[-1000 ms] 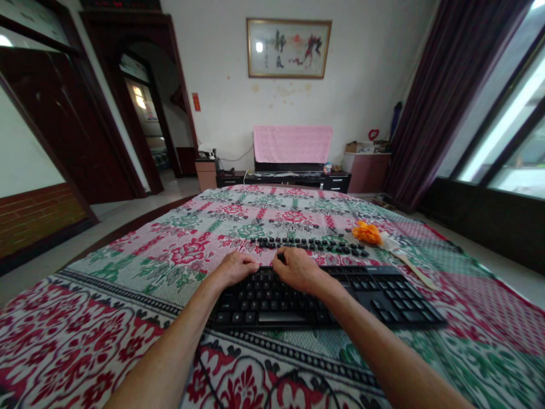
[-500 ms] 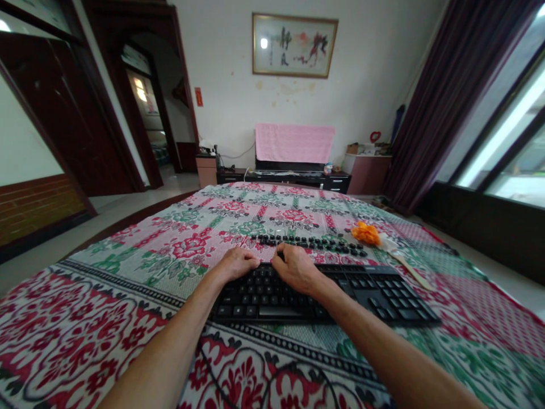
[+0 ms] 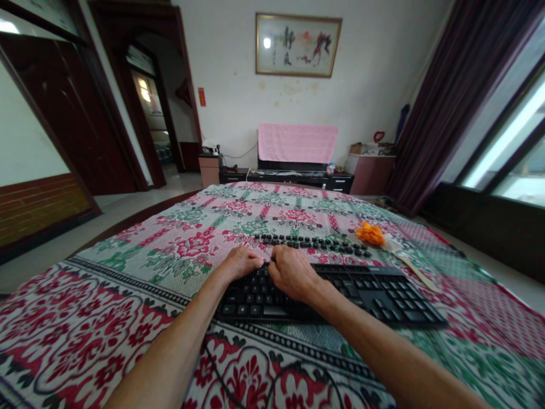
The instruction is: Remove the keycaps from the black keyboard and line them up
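Keyboard (image 3: 370, 287) on the near side of the table (image 3: 221, 224), my left hand (image 3: 242, 263) curled at its far edge, my right hand (image 3: 293, 274) bent over it, any grip I cannot tell, keycaps (image 3: 315, 244) beyond, orange bundle (image 3: 369, 233) rightward

Left hand (image 3: 242, 263) and right hand (image 3: 294, 274) bend over a black keyboard (image 3: 364, 294); loose keycaps (image 3: 323, 246) lie beyond.

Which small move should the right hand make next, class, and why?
Probably raise the right hand a little: it covers part of the keyboard, so the keys beneath can't be checked. Small black pieces, apparently keycaps, lie just beyond.
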A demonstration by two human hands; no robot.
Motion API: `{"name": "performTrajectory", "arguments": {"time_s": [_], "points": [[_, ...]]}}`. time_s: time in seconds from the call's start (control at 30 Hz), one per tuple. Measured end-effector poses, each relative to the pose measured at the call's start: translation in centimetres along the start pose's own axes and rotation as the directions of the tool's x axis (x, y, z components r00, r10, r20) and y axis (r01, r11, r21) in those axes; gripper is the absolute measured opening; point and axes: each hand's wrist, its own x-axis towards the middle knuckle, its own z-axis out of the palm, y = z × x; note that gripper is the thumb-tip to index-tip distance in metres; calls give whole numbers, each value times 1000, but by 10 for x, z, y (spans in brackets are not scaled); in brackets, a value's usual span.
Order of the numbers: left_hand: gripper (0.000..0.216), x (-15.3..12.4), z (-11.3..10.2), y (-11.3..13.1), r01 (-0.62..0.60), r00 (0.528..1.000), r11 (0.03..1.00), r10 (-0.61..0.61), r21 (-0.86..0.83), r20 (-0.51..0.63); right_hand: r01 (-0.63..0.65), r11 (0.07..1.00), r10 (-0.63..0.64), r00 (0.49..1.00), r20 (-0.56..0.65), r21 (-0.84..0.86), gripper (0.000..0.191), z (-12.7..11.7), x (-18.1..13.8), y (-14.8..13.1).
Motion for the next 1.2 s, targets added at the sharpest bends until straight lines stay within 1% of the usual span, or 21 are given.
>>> {"name": "performTrajectory", "arguments": {"time_s": [0.1,0.23,0.3,0.37,0.4,0.43,0.53,0.63,0.67,0.77,0.8,0.83,0.9,0.97,1.03,1.1,1.17,1.2], "points": [[25,0,0,-1,-15,1000,999,15,50,-5,-128,986,125,992,35,108,20,-1,8,12],[25,1,0,-3,-16,1000,998,16,67,2,-200,952,182,979,95,233,23,3,19,25],[26,2,0,-4,-21,1000,997,21,68,3,-255,931,219,963,160,261,26,5,23,27],[26,2,0,-3,-20,1000,998,20,61,0,-280,926,227,949,218,253,28,5,25,25],[25,2,1,-3,-18,1000,998,18,60,-3,-267,936,218,951,219,230,27,4,25,22],[25,2,1,-3,-17,1000,998,18,65,-9,-232,952,194,961,195,197,26,2,25,18],[25,2,3,-2,-31,999,993,35,117,-33,-121,991,118,992,48,57,23,-9,24,3],[27,2,4,-3,-57,996,987,66,154,-57,-48,997,48,999,5,54,25,-21,27,-5],[28,2,3,-3,-59,996,988,68,144,-56,-47,996,47,999,1,73,25,-25,29,-5],[22,1,0,1,-29,999,999,30,21,-34,-114,982,115,993,4,149,25,-30,33,4],[23,0,-2,4,-22,1000,999,21,-49,-20,-150,972,153,988,-3,179,25,-31,33,8],[29,-2,-3,8,-21,1000,992,20,-125,-8,-180,959,185,983,-4,219,24,-30,33,12],[41,-5,-7,17,-64,997,963,71,-264,20,-218,928,228,974,0,302,25,-28,32,18],[44,-8,-9,27,-103,989,924,135,-368,61,-226,901,245,970,-3,369,24,-23,31,21],[38,-10,-9,34,-137,972,899,202,-417,116,-223,882,255,967,-23,415,24,-16,30,21],[30,-10,-9,36,-163,963,892,237,-422,131,-208,865,260,964,-53,457,24,-10,30,21],[26,-10,-9,35,-163,968,903,224,-397,112,-161,849,232,969,-82,503,24,-4,29,22],[26,-9,-9,33,-158,972,910,211,-383,101,-121,843,198,976,-93,524,25,-1,29,23]]}}
